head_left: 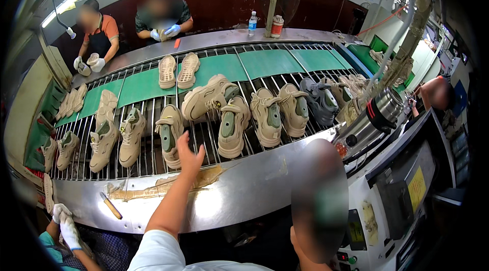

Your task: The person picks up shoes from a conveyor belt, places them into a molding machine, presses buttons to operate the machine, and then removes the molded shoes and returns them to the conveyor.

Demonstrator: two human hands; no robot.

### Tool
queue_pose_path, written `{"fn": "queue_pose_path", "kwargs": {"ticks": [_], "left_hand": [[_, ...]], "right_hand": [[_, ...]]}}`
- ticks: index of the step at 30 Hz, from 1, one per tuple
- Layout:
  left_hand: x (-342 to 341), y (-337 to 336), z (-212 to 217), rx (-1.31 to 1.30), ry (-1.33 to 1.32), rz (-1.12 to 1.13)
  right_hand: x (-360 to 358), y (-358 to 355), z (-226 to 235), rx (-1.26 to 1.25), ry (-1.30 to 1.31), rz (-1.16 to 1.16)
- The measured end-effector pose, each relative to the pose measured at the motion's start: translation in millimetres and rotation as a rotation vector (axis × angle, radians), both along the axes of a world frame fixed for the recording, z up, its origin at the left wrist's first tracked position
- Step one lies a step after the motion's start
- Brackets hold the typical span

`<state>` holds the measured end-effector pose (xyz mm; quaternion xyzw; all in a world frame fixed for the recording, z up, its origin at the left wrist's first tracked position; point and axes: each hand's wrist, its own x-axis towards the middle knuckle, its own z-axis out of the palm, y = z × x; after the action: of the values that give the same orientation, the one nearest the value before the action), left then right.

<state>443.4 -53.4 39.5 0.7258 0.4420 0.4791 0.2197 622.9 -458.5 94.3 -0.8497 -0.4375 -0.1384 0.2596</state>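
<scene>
My left hand (189, 155) reaches from the lower edge in a white sleeve, over the steel ledge (239, 194), to the roller conveyor (147, 154). Its fingers are spread and hold nothing, and they hover at the heel of a beige sneaker (169, 131) with a green insole. Just to the right stands another beige sneaker (233, 126), and a third (208, 98) lies tilted behind them. My right hand does not show.
Several more beige sneakers and one grey one (318, 100) lie along the conveyor. A wooden-handled tool (110, 206) rests on the taped ledge. A co-worker's gloved hands (63, 222) are at lower left, another person close on my right. Two workers face me across the belt. A metal cylinder machine (374, 118) stands right.
</scene>
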Motion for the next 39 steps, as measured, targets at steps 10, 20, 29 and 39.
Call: {"fn": "queue_pose_path", "kwargs": {"ticks": [10, 20, 29, 39], "left_hand": [[48, 234, 3, -0.434, 0.588, 0.004], [76, 227, 54, -0.318, 0.805, 0.085], [87, 169, 134, -0.025, 1.057, 0.081], [83, 134, 173, 0.001, 1.102, -0.055]], "right_hand": [[28, -53, -133, 0.135, 0.359, -0.015], [27, -55, -153, 0.211, 0.415, -0.062], [24, -38, -122, 0.226, 0.436, -0.045], [12, -48, -116, 0.23, 0.598, -0.069]]}}
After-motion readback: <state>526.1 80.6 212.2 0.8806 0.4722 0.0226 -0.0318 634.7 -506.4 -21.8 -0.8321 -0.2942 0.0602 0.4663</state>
